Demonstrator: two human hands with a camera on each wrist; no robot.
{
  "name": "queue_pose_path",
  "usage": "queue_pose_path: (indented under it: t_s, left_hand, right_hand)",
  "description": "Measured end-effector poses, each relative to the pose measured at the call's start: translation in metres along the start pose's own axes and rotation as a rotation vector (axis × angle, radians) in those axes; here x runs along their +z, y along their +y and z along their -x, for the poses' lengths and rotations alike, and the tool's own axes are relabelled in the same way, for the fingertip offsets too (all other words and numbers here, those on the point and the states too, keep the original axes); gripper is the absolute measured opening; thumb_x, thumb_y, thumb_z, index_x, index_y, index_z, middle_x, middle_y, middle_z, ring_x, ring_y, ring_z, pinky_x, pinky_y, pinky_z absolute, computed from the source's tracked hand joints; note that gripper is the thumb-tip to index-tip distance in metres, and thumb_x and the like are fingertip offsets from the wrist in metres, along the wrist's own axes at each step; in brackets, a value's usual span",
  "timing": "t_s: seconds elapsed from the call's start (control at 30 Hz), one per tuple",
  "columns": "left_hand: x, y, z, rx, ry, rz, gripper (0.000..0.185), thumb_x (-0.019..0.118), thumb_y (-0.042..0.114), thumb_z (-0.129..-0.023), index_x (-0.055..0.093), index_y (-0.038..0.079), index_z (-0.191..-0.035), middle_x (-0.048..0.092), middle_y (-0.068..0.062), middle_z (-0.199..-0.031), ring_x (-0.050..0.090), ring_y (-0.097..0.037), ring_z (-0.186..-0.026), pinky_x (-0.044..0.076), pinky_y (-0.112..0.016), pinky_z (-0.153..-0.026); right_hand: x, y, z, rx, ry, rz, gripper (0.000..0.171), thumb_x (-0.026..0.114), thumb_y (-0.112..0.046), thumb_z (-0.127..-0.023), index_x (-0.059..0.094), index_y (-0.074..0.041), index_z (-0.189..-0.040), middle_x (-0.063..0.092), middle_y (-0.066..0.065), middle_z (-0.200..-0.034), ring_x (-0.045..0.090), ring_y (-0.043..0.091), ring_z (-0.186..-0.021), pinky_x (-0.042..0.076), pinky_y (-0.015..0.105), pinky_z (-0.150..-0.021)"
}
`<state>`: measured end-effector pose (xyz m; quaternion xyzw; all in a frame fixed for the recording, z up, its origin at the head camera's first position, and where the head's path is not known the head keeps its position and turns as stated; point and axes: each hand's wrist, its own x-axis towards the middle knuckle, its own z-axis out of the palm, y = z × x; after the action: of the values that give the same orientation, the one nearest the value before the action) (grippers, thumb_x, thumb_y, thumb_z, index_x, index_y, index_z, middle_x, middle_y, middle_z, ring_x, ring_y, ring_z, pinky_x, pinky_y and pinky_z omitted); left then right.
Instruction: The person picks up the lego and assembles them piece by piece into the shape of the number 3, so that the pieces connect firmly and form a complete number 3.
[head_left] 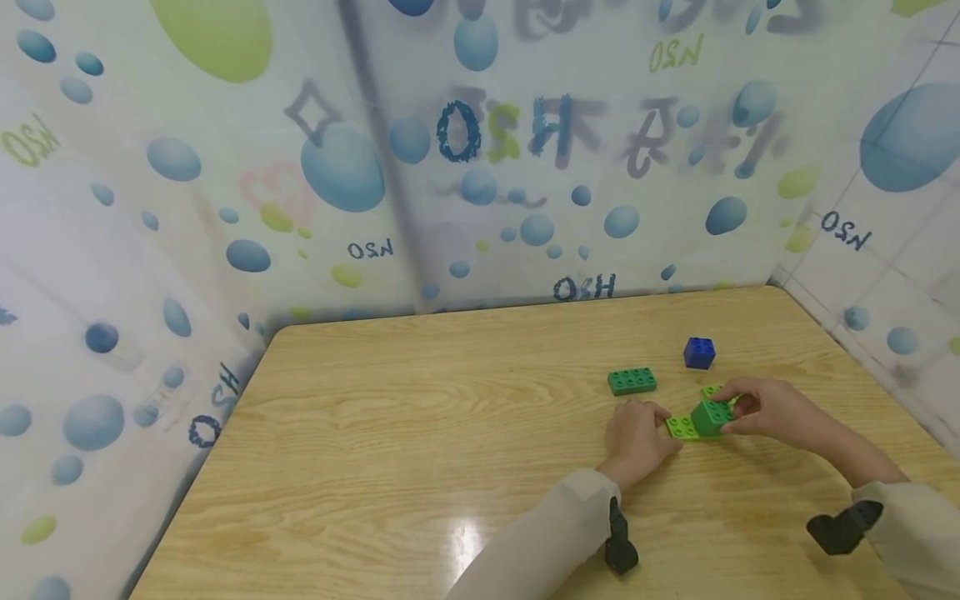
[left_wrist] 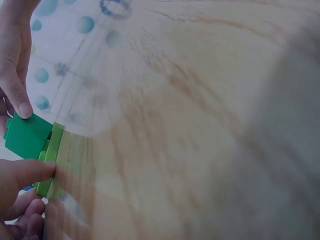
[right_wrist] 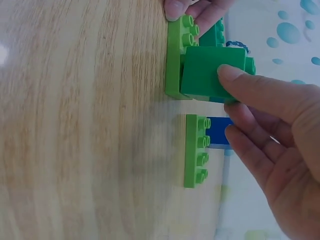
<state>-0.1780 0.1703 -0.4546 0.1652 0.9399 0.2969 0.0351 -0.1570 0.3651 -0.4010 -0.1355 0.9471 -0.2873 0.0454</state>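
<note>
Brick (head_left: 712,416): light, rigid; I grip its sides.
Right hand (head_left: 772,408): pinching brick.
Left hand (head_left: 637,433): pinching plate (head_left: 681,427).

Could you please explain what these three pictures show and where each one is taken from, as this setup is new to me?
No machine here: a person works with bare hands, wearing one camera on the head and one on each wrist. The wide picture is the head view; the two close-ups are the wrist views. On the wooden table lie a dark green flat brick and a blue cube brick. The left hand steadies a light green flat plate, while the right hand has a grip on a green block set on it. Another light green plate lies beside.
</note>
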Motion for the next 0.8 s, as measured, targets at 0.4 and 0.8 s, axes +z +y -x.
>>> queue_pose_path:
  t_s: [0.4, 0.8]
  left_hand:
    - [0.001, -0.001, -0.001, 0.009, 0.010, 0.019, 0.030, 0.078, 0.035, -0.071, 0.069, 0.027, -0.098, 0.042, 0.015, -0.076, 0.038, -0.001, -0.071, 0.029, -0.017, -0.058]
    - [0.001, -0.002, -0.002, 0.022, -0.001, 0.028, 0.030, 0.078, 0.035, -0.072, 0.069, 0.027, -0.099, 0.041, 0.015, -0.075, 0.036, -0.001, -0.069, 0.029, -0.017, -0.057]
  right_hand:
    - [0.001, -0.003, -0.009, 0.018, -0.009, -0.009, 0.038, 0.078, -0.013, -0.069, 0.064, 0.002, -0.100, 0.060, 0.001, -0.083, 0.054, 0.010, -0.071, 0.046, 0.026, -0.058]
    - [0.002, 0.008, -0.010, 0.023, -0.027, -0.163, 0.040, 0.078, -0.013, -0.069, 0.062, 0.004, -0.101, 0.060, 0.005, -0.085, 0.055, 0.011, -0.071, 0.047, 0.027, -0.060]
